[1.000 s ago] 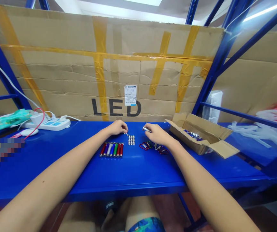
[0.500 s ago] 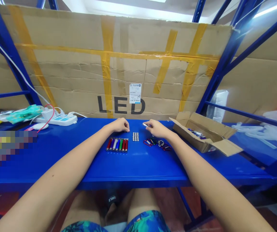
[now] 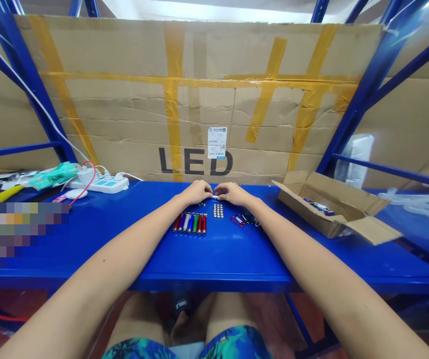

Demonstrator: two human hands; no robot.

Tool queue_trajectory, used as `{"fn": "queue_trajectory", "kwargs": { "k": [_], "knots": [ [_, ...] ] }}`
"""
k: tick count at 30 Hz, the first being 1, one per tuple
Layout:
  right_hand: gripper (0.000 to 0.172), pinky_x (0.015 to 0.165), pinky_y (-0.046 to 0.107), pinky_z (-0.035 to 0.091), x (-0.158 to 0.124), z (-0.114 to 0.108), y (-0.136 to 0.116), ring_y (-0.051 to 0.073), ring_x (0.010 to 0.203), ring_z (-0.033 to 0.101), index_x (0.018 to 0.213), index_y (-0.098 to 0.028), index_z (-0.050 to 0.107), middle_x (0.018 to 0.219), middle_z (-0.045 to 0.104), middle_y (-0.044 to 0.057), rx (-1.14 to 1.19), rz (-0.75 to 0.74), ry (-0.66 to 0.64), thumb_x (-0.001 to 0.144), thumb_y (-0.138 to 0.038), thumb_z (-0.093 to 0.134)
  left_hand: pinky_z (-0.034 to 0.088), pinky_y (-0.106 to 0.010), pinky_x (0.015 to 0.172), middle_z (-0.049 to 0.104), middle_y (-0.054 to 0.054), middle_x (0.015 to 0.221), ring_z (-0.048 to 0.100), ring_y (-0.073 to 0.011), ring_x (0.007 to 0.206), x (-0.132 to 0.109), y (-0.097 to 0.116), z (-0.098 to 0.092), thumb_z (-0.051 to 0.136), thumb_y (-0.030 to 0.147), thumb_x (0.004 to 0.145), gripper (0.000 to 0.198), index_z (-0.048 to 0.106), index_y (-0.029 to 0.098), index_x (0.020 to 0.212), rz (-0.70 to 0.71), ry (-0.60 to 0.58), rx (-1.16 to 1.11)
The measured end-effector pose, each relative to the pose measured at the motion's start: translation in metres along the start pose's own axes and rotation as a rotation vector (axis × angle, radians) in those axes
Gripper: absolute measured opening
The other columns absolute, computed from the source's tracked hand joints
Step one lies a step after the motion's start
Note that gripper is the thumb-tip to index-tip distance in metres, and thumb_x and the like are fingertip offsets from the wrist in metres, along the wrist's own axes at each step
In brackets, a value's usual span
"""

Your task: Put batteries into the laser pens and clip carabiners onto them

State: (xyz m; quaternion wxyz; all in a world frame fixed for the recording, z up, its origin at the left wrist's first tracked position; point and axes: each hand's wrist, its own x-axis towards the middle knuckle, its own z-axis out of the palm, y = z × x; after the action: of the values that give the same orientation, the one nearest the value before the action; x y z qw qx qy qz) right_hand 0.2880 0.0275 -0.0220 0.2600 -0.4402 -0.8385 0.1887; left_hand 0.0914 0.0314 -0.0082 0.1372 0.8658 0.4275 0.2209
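Right now the two hands meet at the far middle of the blue table, fingertips together on a small silvery piece. The right hand is curled shut with the piece pinched at its tips. The left hand is curled too and touches the other end, though whether it grips or only steadies I cannot tell.

The piece looks like a short metal barrel. I judge it light, stiff and rather slick, so a fingertip pinch across its sides should suit it better than a hold on its ends, and it would likely roll if set down loose.

From the hands, a row of coloured mini torches lies at 7 o'clock, side by side and touching. A block of button cells sits at 6 o'clock, just beside the torches. A tangle of carabiner clips lies at 4 o'clock.

At 3 o'clock, well apart, an open cardboard box lies with its flaps spread. Small dark and shiny things show inside, too dim to name.
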Motion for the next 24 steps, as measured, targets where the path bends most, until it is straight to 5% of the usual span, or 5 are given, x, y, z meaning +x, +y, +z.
{"fn": "queue_trajectory", "kwargs": {
  "k": [17, 24],
  "knots": [
    [0.030, 0.076, 0.024, 0.047, -0.028, -0.021, -0.003, 0.017, 0.083, 0.066, 0.094, -0.018, 0.076, 0.094, 0.075, 0.005, -0.217, 0.090, -0.050, 0.075, -0.006, 0.056, 0.046, -0.027, 0.070, 0.075, -0.006, 0.088, 0.065, -0.0185, 0.079, -0.005, 0.011, -0.005, 0.066, 0.027, 0.074, 0.020, 0.077, 0.015, 0.086, -0.032, -0.140, -0.067],
    [0.023, 0.071, 0.026, 0.047, -0.033, -0.020, -0.012, 0.018, 0.081, 0.066, 0.098, -0.017, 0.074, 0.092, 0.074, 0.006, -0.198, 0.105, -0.082, 0.079, -0.021, 0.061, 0.044, -0.026, 0.067, 0.075, -0.006, 0.087, 0.063, -0.0170, 0.076, -0.008, 0.015, -0.007, 0.064, 0.027, 0.074, 0.022, 0.077, 0.015, 0.087, -0.040, -0.168, -0.069]
  ]
}}
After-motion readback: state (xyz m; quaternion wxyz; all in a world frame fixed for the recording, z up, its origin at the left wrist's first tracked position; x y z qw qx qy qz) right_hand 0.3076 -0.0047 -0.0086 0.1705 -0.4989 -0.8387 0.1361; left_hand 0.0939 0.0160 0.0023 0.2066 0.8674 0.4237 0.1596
